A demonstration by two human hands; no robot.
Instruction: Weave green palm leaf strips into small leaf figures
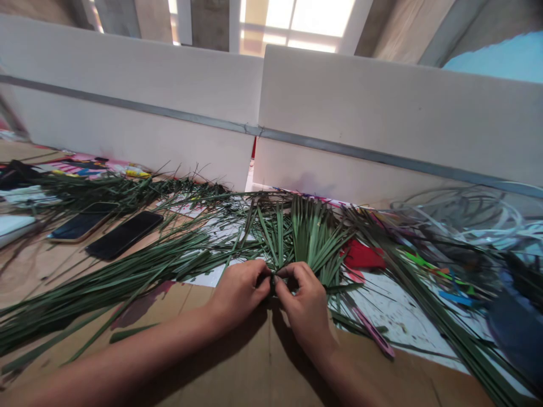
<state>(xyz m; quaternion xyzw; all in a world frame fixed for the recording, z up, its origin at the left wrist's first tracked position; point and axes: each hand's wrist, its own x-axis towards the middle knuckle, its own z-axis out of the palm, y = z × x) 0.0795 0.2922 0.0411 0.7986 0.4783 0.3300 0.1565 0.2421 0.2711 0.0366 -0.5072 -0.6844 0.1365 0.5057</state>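
Observation:
A fan of green palm-leaf strips (303, 232) spreads away from me on the table, its base gathered near the table's middle. My left hand (240, 291) and my right hand (303, 302) meet at that base, fingers curled and pinching the gathered strips between them. A long bundle of loose green leaf strips (110, 280) lies to the left of my hands, running toward the near left edge.
Two dark phones (125, 233) (82, 221) lie at the left. Brown cardboard (246, 367) covers the near table. Red paper (362, 255) and coloured scraps sit right of the fan, with pale coiled strips (466, 212) at the far right. White partition boards (382, 113) stand behind.

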